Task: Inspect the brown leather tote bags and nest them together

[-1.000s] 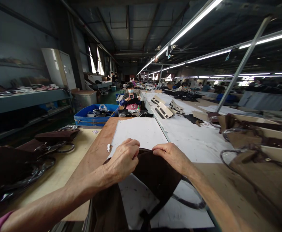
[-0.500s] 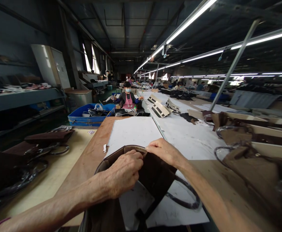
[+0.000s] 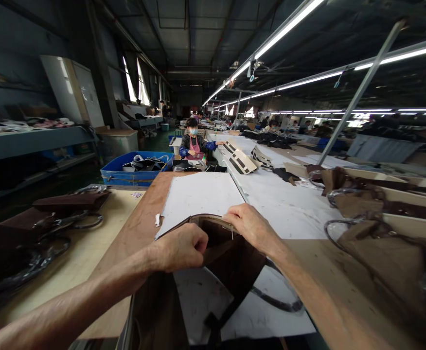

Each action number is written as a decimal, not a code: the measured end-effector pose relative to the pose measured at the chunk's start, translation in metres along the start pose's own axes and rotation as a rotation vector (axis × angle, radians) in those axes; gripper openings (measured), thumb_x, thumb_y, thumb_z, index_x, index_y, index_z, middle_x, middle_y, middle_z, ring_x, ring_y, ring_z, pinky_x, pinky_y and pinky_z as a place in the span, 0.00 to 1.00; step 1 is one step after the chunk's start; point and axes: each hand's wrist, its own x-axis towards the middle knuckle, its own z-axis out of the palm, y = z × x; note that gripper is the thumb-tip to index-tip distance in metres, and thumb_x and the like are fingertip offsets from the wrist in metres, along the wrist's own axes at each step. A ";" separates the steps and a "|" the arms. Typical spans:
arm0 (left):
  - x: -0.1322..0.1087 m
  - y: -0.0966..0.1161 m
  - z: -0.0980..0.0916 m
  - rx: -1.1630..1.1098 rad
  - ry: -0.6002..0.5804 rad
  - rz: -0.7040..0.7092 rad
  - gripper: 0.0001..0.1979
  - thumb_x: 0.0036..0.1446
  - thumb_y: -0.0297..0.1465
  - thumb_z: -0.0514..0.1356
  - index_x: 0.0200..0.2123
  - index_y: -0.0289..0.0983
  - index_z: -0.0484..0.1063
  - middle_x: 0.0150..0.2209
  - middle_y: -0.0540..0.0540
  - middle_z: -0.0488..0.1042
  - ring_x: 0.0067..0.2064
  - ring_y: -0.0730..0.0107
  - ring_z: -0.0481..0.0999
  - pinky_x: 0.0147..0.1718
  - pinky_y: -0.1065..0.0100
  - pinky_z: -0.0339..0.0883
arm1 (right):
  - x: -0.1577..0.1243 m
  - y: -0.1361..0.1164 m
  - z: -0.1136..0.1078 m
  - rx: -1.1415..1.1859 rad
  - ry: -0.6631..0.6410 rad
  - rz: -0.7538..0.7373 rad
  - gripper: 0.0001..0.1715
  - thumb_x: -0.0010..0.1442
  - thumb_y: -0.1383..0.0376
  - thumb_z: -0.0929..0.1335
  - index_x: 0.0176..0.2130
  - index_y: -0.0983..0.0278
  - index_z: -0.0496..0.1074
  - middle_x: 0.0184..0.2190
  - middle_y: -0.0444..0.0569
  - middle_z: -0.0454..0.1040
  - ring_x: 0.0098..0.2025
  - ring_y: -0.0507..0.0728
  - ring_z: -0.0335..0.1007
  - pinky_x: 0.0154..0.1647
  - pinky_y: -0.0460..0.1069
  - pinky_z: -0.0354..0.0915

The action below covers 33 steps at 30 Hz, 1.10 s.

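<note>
Pinching a brown bag (image 3: 240, 262) is the right grip (image 3: 251, 226); left grip (image 3: 182, 248) curled, hold unclear; handled bags (image 3: 377, 257) crowd rightward, blue bin (image 3: 123, 180) beyond.

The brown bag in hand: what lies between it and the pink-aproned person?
In the head view, a white sheet lies beyond the brown bag, then dark pieces before the person.

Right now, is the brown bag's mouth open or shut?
Open. The brown bag shows its dark inside below the arched rim, by the right hand.
</note>
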 end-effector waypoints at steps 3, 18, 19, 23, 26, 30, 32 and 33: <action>-0.001 0.005 0.002 0.180 0.239 -0.100 0.04 0.43 0.24 0.50 0.21 0.36 0.62 0.19 0.52 0.61 0.22 0.76 0.59 0.20 0.72 0.47 | -0.008 0.000 0.003 0.067 0.050 -0.042 0.17 0.54 0.59 0.60 0.21 0.63 0.68 0.18 0.41 0.64 0.23 0.49 0.58 0.24 0.44 0.51; -0.006 0.028 -0.006 0.560 0.381 -0.179 0.11 0.50 0.21 0.46 0.29 0.35 0.67 0.38 0.42 0.64 0.36 0.64 0.67 0.30 0.64 0.59 | -0.033 0.034 0.012 -0.024 0.180 -0.195 0.15 0.52 0.55 0.66 0.38 0.59 0.71 0.35 0.47 0.75 0.36 0.56 0.68 0.38 0.48 0.60; -0.006 0.027 -0.006 0.564 0.404 -0.160 0.10 0.50 0.21 0.47 0.29 0.35 0.67 0.38 0.42 0.64 0.38 0.63 0.66 0.32 0.64 0.59 | -0.034 0.034 0.013 -0.002 0.168 -0.168 0.15 0.51 0.55 0.67 0.38 0.59 0.71 0.35 0.46 0.75 0.36 0.56 0.68 0.39 0.48 0.60; -0.003 0.022 -0.008 0.544 0.467 -0.079 0.09 0.49 0.22 0.48 0.25 0.35 0.67 0.41 0.41 0.65 0.43 0.61 0.63 0.40 0.61 0.58 | -0.032 0.034 0.010 0.241 0.058 -0.059 0.13 0.52 0.56 0.65 0.32 0.61 0.73 0.28 0.43 0.75 0.31 0.54 0.68 0.34 0.47 0.60; 0.002 0.016 -0.007 0.449 0.448 -0.072 0.08 0.48 0.22 0.48 0.24 0.36 0.65 0.35 0.44 0.67 0.37 0.66 0.65 0.35 0.66 0.57 | -0.030 0.035 0.008 0.432 -0.064 0.005 0.13 0.51 0.57 0.64 0.31 0.63 0.74 0.25 0.42 0.74 0.29 0.53 0.67 0.29 0.46 0.59; 0.006 0.006 -0.002 0.312 0.474 -0.093 0.06 0.45 0.23 0.48 0.20 0.37 0.60 0.22 0.50 0.64 0.25 0.73 0.61 0.26 0.69 0.50 | -0.030 0.036 0.007 0.469 -0.081 0.051 0.15 0.51 0.57 0.63 0.30 0.64 0.74 0.22 0.43 0.72 0.26 0.53 0.65 0.26 0.46 0.57; 0.007 0.002 -0.001 0.272 0.505 -0.080 0.05 0.44 0.24 0.48 0.20 0.37 0.58 0.21 0.51 0.63 0.24 0.74 0.59 0.25 0.70 0.48 | -0.031 0.034 0.008 0.410 -0.035 0.058 0.15 0.51 0.57 0.63 0.28 0.63 0.74 0.21 0.42 0.71 0.26 0.53 0.64 0.26 0.46 0.56; 0.007 0.000 -0.001 0.255 0.514 -0.078 0.05 0.44 0.24 0.48 0.19 0.37 0.58 0.20 0.51 0.63 0.24 0.74 0.59 0.25 0.70 0.47 | -0.031 0.032 0.008 0.373 -0.006 0.057 0.15 0.51 0.57 0.63 0.28 0.63 0.74 0.21 0.42 0.71 0.26 0.53 0.64 0.26 0.46 0.56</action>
